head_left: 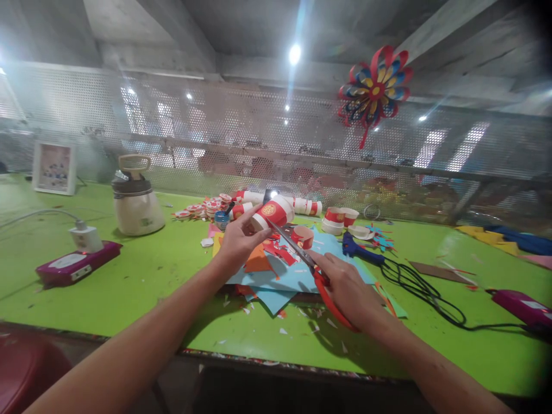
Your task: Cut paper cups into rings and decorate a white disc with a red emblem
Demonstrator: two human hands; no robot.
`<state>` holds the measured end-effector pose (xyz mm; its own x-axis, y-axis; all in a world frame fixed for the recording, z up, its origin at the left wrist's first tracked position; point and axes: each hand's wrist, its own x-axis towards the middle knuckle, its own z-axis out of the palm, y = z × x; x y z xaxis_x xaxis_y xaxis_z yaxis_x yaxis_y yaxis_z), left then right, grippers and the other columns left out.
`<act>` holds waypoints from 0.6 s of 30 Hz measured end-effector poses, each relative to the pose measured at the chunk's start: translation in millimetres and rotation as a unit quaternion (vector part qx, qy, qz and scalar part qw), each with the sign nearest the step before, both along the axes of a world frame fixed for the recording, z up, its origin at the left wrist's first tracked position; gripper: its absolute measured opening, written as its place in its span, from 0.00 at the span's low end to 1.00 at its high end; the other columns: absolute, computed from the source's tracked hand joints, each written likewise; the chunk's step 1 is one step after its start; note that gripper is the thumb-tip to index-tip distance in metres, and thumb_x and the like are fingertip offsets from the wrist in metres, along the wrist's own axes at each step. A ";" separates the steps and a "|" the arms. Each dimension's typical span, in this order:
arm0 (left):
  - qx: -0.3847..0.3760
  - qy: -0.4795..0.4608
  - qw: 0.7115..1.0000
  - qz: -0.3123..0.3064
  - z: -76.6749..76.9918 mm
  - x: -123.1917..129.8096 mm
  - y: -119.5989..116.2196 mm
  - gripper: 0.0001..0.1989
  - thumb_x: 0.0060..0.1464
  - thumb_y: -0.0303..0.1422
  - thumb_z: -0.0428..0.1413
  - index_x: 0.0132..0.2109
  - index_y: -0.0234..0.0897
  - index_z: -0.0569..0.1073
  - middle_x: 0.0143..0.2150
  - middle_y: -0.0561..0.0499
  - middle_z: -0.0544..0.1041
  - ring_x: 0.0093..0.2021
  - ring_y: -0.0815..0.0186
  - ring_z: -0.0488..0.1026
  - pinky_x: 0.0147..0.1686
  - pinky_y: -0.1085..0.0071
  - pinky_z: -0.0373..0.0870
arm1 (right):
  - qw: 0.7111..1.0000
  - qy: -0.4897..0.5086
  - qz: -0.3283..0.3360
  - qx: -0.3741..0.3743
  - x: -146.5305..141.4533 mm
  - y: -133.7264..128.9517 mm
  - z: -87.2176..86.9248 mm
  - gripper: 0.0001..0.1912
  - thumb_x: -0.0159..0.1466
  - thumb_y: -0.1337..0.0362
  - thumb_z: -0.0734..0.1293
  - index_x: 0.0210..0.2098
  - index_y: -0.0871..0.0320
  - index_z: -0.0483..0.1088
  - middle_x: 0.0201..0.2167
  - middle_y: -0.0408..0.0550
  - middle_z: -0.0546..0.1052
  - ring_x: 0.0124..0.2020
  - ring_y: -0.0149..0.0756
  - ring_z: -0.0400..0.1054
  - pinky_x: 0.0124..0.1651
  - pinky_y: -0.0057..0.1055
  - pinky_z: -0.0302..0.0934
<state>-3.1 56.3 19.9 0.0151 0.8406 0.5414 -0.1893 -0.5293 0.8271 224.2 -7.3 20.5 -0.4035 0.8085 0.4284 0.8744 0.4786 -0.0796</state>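
Observation:
My left hand (238, 244) is closed round a red and white paper cup (278, 213), tilted on its side above the table. In my right hand (345, 282) is a pair of scissors (297, 248) with orange-red handles, its blades reaching up to the cup's edge. Whether the blades bite into the paper I cannot tell. Beneath them lie sheets of light blue paper (280, 279), an orange piece of paper (257, 260) and red cut scraps. A cut red cup piece (302, 236) sits just behind the blades.
Right of the papers lies a blue glue gun (361, 250), its black cable (425, 293) looping rightward. More paper cups (334, 218) stand behind. A spray bottle (137, 201) and a purple power strip (80, 265) are on the left. White scraps dot the green table (164, 310).

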 end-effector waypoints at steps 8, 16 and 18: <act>-0.011 -0.068 0.997 -0.033 1.2 3.9 -2.1 0.35 0.43 0.28 0.66 0.60 0.36 0.68 0.47 0.43 0.79 0.48 0.55 0.75 0.50 0.58 0.70 | 1.000 -0.010 -0.003 0.008 0.2 1.8 -1.5 0.23 0.65 0.73 0.57 0.57 0.61 0.67 0.40 0.57 0.77 0.38 0.46 0.71 0.40 0.36 0.63; -0.095 -0.129 0.980 -0.118 5.5 0.3 -2.4 0.23 0.50 0.30 0.62 0.54 0.31 0.74 0.41 0.41 0.80 0.41 0.57 0.76 0.45 0.59 0.72 | 1.000 -0.013 -0.014 -0.023 2.4 6.8 -4.2 0.24 0.64 0.74 0.57 0.58 0.62 0.66 0.39 0.57 0.74 0.41 0.48 0.70 0.44 0.40 0.62; -0.101 -0.127 0.978 -0.132 4.8 -0.9 -1.4 0.22 0.49 0.30 0.63 0.52 0.31 0.75 0.42 0.40 0.80 0.40 0.57 0.76 0.42 0.59 0.72 | 0.999 0.002 -0.005 -0.040 2.1 7.3 -4.2 0.24 0.65 0.74 0.58 0.59 0.61 0.65 0.41 0.57 0.74 0.42 0.48 0.70 0.46 0.40 0.62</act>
